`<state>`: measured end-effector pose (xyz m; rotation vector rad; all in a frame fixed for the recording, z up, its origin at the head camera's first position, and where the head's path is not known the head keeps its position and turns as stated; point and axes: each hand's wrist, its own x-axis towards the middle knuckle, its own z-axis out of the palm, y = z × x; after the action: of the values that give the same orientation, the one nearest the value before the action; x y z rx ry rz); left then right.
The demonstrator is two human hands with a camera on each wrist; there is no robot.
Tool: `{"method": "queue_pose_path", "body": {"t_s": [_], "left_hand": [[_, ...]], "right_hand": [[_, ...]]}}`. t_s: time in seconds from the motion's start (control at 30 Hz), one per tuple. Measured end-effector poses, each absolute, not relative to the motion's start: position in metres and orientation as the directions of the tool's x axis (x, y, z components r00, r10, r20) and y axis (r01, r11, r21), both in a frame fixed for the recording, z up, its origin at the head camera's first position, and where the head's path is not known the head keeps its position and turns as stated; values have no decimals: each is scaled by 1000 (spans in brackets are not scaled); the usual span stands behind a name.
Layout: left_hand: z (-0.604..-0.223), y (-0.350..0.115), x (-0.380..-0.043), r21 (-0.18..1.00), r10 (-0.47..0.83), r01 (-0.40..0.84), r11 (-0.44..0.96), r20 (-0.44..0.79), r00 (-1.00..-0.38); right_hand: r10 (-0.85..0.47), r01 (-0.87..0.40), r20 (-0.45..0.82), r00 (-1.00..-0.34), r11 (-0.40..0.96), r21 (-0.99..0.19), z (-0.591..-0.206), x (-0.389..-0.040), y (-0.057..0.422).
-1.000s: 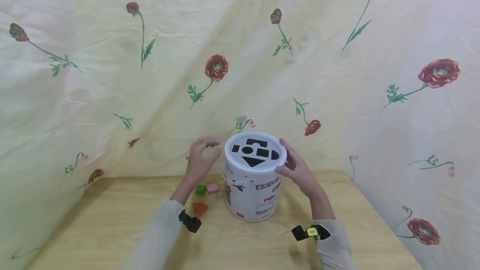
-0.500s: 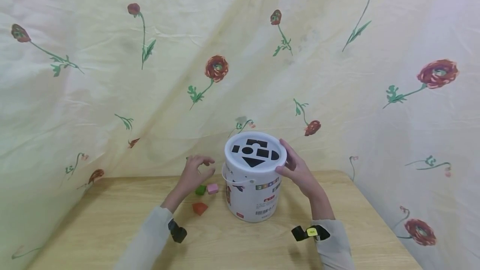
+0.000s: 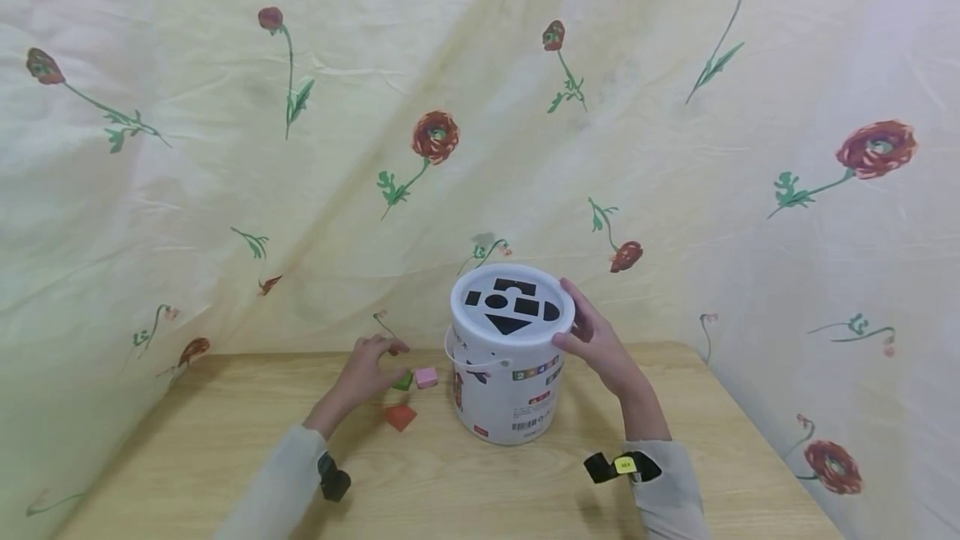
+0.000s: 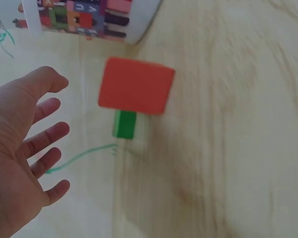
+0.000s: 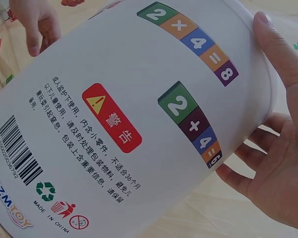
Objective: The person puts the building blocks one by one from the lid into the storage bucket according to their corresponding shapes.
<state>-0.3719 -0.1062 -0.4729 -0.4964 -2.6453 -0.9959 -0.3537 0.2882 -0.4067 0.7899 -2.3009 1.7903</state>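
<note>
A white bucket (image 3: 504,398) with a lid (image 3: 480,332) full of dark shaped holes stands upright on the table. My right hand (image 3: 600,348) grips its right side at the rim, thumb in front and fingers round the back. Relaxed, with nothing in its fingers, my left hand (image 3: 367,369) is just over the green block (image 3: 403,382), and its thumb overlaps that block in the head view. A pink block (image 3: 426,377) lies between the green one and the bucket. Nearer to me is an orange-red block (image 3: 401,417), which partly covers the green block (image 4: 125,125) in the left wrist view.
The wooden table (image 3: 465,498) runs back to a flowered cloth (image 3: 337,190) hanging behind it and at both sides. A thin white handle (image 3: 480,367) hangs across the bucket's front left.
My left hand has moved left and down, away from beside the lid to the green block. My right hand has kept its grip on the bucket, which stays in place.
</note>
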Motion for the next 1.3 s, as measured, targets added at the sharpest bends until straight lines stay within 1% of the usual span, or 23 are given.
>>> {"method": "queue_pose_path", "body": {"t_s": [0.2,0.57,0.87,1.17,1.3], "left_hand": [[-482,-117,-372,575,213,377,726,334,-918],[-494,-128,-371,535,227,374,757,321,-920],[-501,-128,-378,529,233,337,779,255,-938],[-506,-130,-382,552,270,353,756,229,-935],[-509,-131,-384,543,293,369,754,225,-929]], "right_hand": [[-326,-472,403,-855,170,-865,-406,-353,288],[-327,-475,406,-853,169,-864,-405,-351,288],[-321,-477,408,-855,178,-860,-406,-352,288],[-331,-467,400,-855,153,-871,-407,-353,288],[-333,-469,402,-853,149,-871,-408,-353,289]]}}
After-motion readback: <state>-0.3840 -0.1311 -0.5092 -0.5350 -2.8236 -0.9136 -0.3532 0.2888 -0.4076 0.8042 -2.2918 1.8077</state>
